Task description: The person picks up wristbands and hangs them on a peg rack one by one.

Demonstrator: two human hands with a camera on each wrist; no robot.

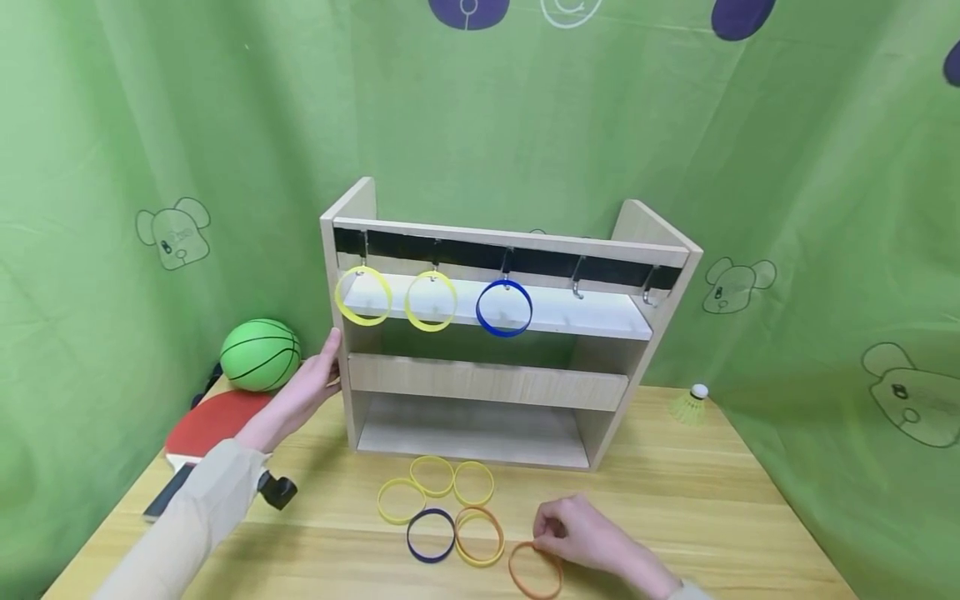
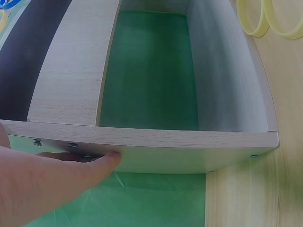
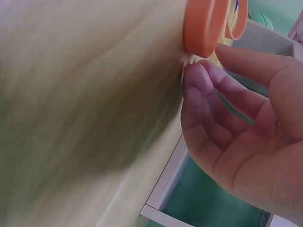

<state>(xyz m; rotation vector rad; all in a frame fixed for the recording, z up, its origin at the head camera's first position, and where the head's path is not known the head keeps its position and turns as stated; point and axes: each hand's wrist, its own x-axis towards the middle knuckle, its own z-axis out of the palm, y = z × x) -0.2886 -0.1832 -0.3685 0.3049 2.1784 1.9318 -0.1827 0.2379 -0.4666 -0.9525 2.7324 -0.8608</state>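
Note:
My left hand (image 1: pixel 318 372) rests against the outer side of a light wooden shelf rack (image 1: pixel 487 383). In the left wrist view, its fingers (image 2: pixel 106 163) touch the side panel. At the front of the table, my right hand (image 1: pixel 581 533) pinches the edge of an orange ring (image 1: pixel 512 568), which is still down at the tabletop. The thumb and curled fingers meet at that edge in the right wrist view. Left of it, another orange ring (image 1: pixel 501 533) overlaps a yellow ring (image 1: pixel 480 564). Beside them lie a dark blue ring (image 1: pixel 410 546) and several yellow rings (image 1: pixel 378 504).
Along the rack's black strip (image 1: pixel 472 252), two yellow rings (image 1: pixel 389 304) and a blue ring (image 1: pixel 530 315) hang on hooks; two right-hand hooks (image 1: pixel 577 287) hold no ring. A green ball (image 1: pixel 260 354) and red paddle (image 1: pixel 213 421) lie left. A shuttlecock (image 1: pixel 690 404) stands right.

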